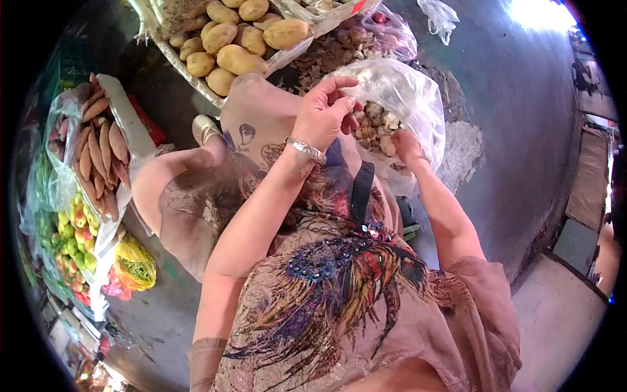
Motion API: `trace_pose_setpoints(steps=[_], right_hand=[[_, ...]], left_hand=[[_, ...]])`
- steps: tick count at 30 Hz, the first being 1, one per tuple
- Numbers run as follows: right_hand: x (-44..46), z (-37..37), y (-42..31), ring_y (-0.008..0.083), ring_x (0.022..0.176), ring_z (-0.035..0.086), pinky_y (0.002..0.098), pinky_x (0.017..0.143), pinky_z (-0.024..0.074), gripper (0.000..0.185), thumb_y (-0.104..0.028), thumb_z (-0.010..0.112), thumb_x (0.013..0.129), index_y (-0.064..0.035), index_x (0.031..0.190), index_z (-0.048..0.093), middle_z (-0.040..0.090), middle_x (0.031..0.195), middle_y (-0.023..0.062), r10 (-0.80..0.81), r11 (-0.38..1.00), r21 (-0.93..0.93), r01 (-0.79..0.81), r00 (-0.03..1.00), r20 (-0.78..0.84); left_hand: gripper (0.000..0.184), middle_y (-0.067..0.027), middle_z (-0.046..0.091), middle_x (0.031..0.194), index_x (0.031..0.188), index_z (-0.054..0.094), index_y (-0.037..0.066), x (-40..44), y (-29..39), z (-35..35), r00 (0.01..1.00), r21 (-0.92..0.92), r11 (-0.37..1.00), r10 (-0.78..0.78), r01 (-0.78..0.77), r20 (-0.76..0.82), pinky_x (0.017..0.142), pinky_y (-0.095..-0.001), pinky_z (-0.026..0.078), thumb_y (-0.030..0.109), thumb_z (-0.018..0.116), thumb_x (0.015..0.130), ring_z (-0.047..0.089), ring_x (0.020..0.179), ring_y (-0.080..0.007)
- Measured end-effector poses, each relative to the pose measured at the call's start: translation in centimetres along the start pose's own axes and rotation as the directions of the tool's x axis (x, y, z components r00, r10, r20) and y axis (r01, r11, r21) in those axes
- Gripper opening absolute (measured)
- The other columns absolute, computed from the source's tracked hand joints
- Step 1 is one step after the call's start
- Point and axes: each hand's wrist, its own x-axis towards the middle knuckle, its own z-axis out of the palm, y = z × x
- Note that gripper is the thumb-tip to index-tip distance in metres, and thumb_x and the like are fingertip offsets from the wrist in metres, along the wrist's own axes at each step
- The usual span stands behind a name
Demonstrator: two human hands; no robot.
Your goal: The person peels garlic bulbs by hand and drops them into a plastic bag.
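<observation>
My left hand (pixel 326 112), with a silver bracelet at the wrist, is held above the near side of a clear plastic bag (pixel 428 111). Its fingers are curled in toward the thumb; what they hold, if anything, is too small to make out. Inside the bag lie several garlic bulbs (pixel 373 127). My right hand (pixel 409 149) reaches into the bag's right side, down onto the garlic. Its fingertips are mostly hidden, so their grip does not show.
Potatoes (pixel 241 60) fill a white box ahead of my knee. Dry peelings (pixel 320 62) and a bag with reddish bulbs (pixel 392 36) lie beyond the garlic. To the left are sweet potatoes (pixel 98 153), fruit (pixel 78 235) and a yellow bag (pixel 135 264). An empty-looking plastic bag (pixel 439 18) lies farther off.
</observation>
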Motion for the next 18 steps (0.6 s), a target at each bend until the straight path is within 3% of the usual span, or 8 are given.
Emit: trace_pose_setpoints(steps=[5,7,8,10,12,14,15,18], right_hand=[[-2.6,-5.4,-6.5,0.0229,0.076,0.063,0.0322,0.071,0.0478,0.015,-0.011,0.059,0.085,-0.0038,0.097,0.066,0.066,0.081,0.0134,-0.056,0.907,0.408,0.102,0.991,-0.123],[-2.9,-6.9,-8.5,0.0124,0.070,0.057,0.0251,0.067,0.0450,0.013,-0.004,0.060,0.085,-0.0022,0.097,0.065,0.063,0.076,0.0050,-0.141,0.707,0.648,0.281,0.955,-0.261],[-3.4,-8.0,-9.6,0.0124,0.070,0.057,0.0251,0.067,0.0450,0.013,-0.004,0.060,0.085,-0.0022,0.097,0.065,0.063,0.076,0.0050,-0.145,0.704,0.649,0.288,0.953,-0.266],[-5.6,-11.2,-12.9,0.0068,0.072,0.055,0.0223,0.066,0.0440,0.014,-0.002,0.058,0.087,-0.0033,0.099,0.065,0.061,0.078,-0.0009,-0.216,0.515,0.804,0.296,0.953,-0.212],[-6.8,-12.8,-15.0,0.0037,0.073,0.052,0.0201,0.066,0.0436,0.016,-0.003,0.060,0.087,-0.0043,0.102,0.064,0.059,0.081,-0.0025,-0.298,0.418,0.840,0.347,0.925,-0.235],[-7.8,-13.7,-17.4,0.0050,0.075,0.053,0.0206,0.067,0.0449,0.020,-0.004,0.063,0.086,-0.0040,0.106,0.062,0.059,0.083,-0.0022,-0.291,0.326,0.851,0.412,0.900,-0.325],[-8.0,-14.0,-18.3,0.0058,0.075,0.054,0.0207,0.068,0.0458,0.021,-0.006,0.066,0.085,-0.0036,0.106,0.061,0.059,0.083,-0.0014,-0.310,0.254,0.858,0.445,0.878,-0.364],[-7.1,-12.9,-18.5,0.0064,0.073,0.054,0.0209,0.064,0.0459,0.019,-0.007,0.067,0.085,-0.0039,0.102,0.061,0.060,0.082,-0.0003,-0.285,0.304,0.880,0.365,0.916,-0.281]], left_hand=[[0.029,-0.0052,0.063,0.090,0.117,0.055,0.004,0.4,-0.4,0.2,0.997,0.030,1.000,0.003,0.000,-0.081,0.055,-0.0218,0.045,0.008,0.057,0.088,0.059,0.068,-0.0099],[0.038,-0.0066,0.058,0.104,0.123,0.052,0.005,0.8,-0.9,0.2,0.988,0.108,0.994,-0.002,0.019,-0.156,0.059,-0.0218,0.046,0.004,0.059,0.086,0.059,0.078,-0.0102],[0.038,-0.0066,0.058,0.104,0.123,0.052,0.005,1.0,-1.3,0.3,0.988,0.113,0.994,0.004,0.013,-0.156,0.059,-0.0218,0.046,0.004,0.059,0.086,0.059,0.078,-0.0102],[0.050,-0.0086,0.056,0.111,0.130,0.047,0.007,1.2,-1.9,0.5,0.980,0.178,0.984,0.047,-0.012,-0.195,0.064,-0.0227,0.048,0.002,0.062,0.083,0.059,0.082,-0.0117],[0.059,-0.0077,0.057,0.110,0.135,0.043,0.010,0.6,-0.5,0.8,0.989,0.212,0.977,0.026,0.005,-0.146,0.065,-0.0242,0.051,0.001,0.065,0.081,0.060,0.086,-0.0129],[0.060,-0.0065,0.059,0.108,0.135,0.043,0.011,0.0,0.5,0.8,0.989,-0.082,0.991,-0.100,0.109,0.108,0.064,-0.0251,0.052,0.000,0.066,0.081,0.060,0.086,-0.0131],[0.059,-0.0045,0.060,0.103,0.132,0.045,0.011,0.0,0.3,0.7,0.994,-0.129,0.991,-0.022,0.036,0.107,0.063,-0.0254,0.053,-0.001,0.066,0.079,0.059,0.085,-0.0118],[0.057,-0.0031,0.061,0.100,0.129,0.047,0.011,0.1,0.1,0.2,0.996,-0.045,0.997,0.072,-0.070,0.045,0.062,-0.0244,0.052,-0.002,0.067,0.078,0.059,0.081,-0.0106]])
